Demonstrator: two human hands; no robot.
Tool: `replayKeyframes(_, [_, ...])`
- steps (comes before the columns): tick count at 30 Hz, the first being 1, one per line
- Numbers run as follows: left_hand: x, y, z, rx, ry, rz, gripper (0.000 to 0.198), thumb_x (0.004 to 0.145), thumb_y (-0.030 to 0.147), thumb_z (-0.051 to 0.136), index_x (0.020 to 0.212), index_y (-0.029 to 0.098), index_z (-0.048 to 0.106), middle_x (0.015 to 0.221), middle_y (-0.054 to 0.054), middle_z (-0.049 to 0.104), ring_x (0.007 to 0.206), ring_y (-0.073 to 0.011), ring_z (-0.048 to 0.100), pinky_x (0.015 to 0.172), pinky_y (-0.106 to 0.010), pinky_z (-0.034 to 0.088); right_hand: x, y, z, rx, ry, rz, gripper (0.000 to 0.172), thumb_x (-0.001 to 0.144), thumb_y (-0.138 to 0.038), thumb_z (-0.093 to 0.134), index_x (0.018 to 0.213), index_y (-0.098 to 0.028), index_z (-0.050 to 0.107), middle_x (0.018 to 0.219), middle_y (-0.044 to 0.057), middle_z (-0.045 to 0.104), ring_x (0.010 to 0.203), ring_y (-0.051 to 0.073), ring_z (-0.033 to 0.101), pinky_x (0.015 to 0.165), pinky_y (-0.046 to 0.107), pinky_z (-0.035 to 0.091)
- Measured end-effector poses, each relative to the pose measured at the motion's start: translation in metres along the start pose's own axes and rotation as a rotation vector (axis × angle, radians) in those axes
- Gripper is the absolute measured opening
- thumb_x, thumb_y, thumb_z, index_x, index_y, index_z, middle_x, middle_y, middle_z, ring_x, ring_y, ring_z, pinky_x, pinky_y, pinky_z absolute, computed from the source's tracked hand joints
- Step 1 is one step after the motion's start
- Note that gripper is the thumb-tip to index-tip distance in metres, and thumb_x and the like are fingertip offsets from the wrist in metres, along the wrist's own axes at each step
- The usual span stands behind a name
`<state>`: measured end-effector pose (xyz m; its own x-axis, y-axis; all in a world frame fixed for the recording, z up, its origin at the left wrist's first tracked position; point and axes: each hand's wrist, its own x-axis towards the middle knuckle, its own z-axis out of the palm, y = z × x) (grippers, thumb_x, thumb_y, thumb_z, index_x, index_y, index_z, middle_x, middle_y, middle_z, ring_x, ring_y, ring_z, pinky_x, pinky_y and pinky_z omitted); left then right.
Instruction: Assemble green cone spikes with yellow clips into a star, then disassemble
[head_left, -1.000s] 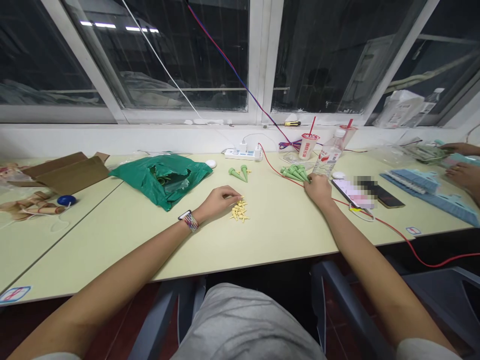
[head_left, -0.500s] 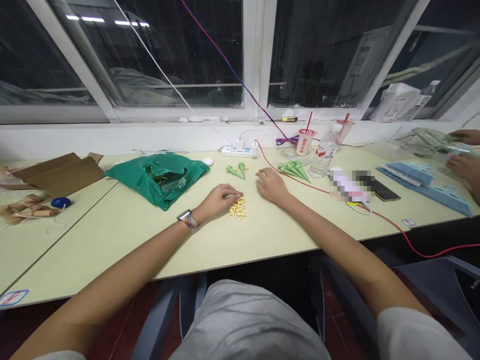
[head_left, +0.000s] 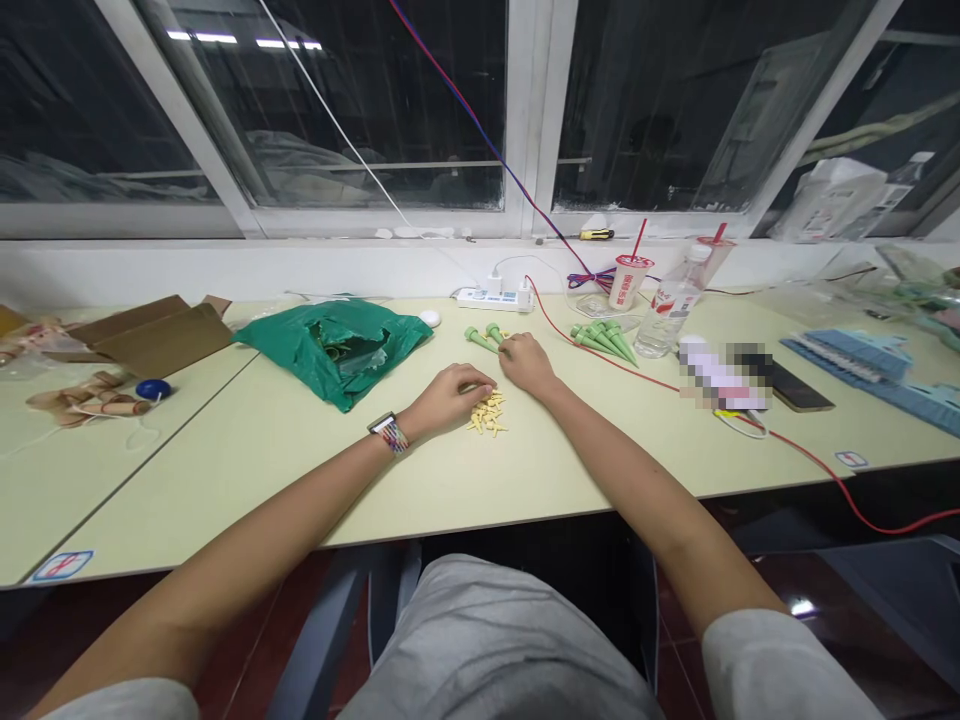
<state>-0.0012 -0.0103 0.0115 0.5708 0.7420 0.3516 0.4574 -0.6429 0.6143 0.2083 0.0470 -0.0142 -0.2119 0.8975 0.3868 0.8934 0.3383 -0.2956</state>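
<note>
Head view, live | left hand (head_left: 450, 395) cupped down on the desk (head_left: 225, 440), right against the pile of small yellow pieces (head_left: 487, 412) | right hand (head_left: 527, 364) just beside it, reaching onto two green cones (head_left: 481, 338) | hands close, apart, can't tell if either grips | more green cones (head_left: 604, 343) right of them, upper middle
</note>
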Motion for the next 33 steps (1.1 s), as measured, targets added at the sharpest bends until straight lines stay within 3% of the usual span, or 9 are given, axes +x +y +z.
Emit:
replayKeyframes(9, [0.000, -0.006, 0.002, -0.056, 0.079, -0.046, 0.031, 0.098, 0.046, 0.063, 0.104, 0.021, 0.080, 0.111, -0.010, 0.078, 0.104, -0.0278, 0.072, 0.096, -0.042, 0.054, -0.005, 0.006, -0.010, 0.073, 0.163, 0.148, 0.028, 0.098, -0.013, 0.051, 0.108, -0.017, 0.077, 0.108, 0.015, 0.076, 0.110, 0.029, 0.063, 0.092, 0.038, 0.050])
replayKeyframes(15, [0.001, -0.013, 0.002, -0.185, 0.265, -0.148, 0.031, 0.096, 0.047, 0.068, 0.112, 0.020, 0.071, 0.105, -0.008, 0.077, 0.102, -0.0253, 0.073, 0.096, -0.039, 0.056, -0.007, -0.005, -0.017, 0.734, 0.323, 0.276, 0.013, 0.089, -0.027, 0.066, 0.098, -0.021, 0.073, 0.095, 0.005, 0.080, 0.092, 0.022, 0.073, 0.090, 0.035, 0.054])
replayKeyframes(18, [0.003, -0.018, 0.000, -0.283, 0.349, -0.195, 0.038, 0.094, 0.053, 0.070, 0.111, 0.020, 0.068, 0.104, -0.008, 0.077, 0.100, -0.0248, 0.074, 0.093, -0.038, 0.056, -0.010, -0.024, -0.011, 1.098, 0.220, 0.276, 0.024, 0.078, -0.031, 0.078, 0.099, -0.020, 0.073, 0.083, 0.003, 0.079, 0.084, 0.020, 0.075, 0.081, 0.032, 0.057])
replayKeyframes(21, [0.005, -0.022, -0.002, -0.385, 0.408, -0.219, 0.042, 0.093, 0.060, 0.070, 0.101, 0.018, 0.068, 0.101, -0.009, 0.076, 0.097, -0.0245, 0.073, 0.089, -0.037, 0.056, -0.012, -0.042, -0.004, 1.258, 0.090, 0.211, 0.024, 0.073, -0.030, 0.082, 0.093, -0.019, 0.075, 0.080, 0.002, 0.078, 0.078, 0.019, 0.075, 0.075, 0.031, 0.058])
replayKeyframes(29, [0.011, -0.023, -0.005, -0.656, 0.418, -0.261, 0.036, 0.085, 0.053, 0.077, 0.086, 0.019, 0.067, 0.086, -0.006, 0.073, 0.077, -0.0190, 0.069, 0.080, -0.035, 0.058, -0.016, -0.038, -0.001, 1.185, -0.107, 0.166, 0.008, 0.073, -0.023, 0.081, 0.080, -0.018, 0.080, 0.072, 0.003, 0.077, 0.064, 0.017, 0.069, 0.067, 0.029, 0.056])
replayKeyframes(33, [0.012, -0.022, -0.008, -0.767, 0.389, -0.308, 0.026, 0.085, 0.041, 0.076, 0.079, 0.018, 0.065, 0.077, -0.004, 0.068, 0.067, -0.0150, 0.062, 0.072, -0.031, 0.054, -0.016, -0.034, -0.003, 1.091, -0.104, 0.074, 0.009, 0.074, -0.027, 0.080, 0.076, -0.019, 0.079, 0.071, 0.003, 0.075, 0.066, 0.017, 0.068, 0.065, 0.028, 0.051])
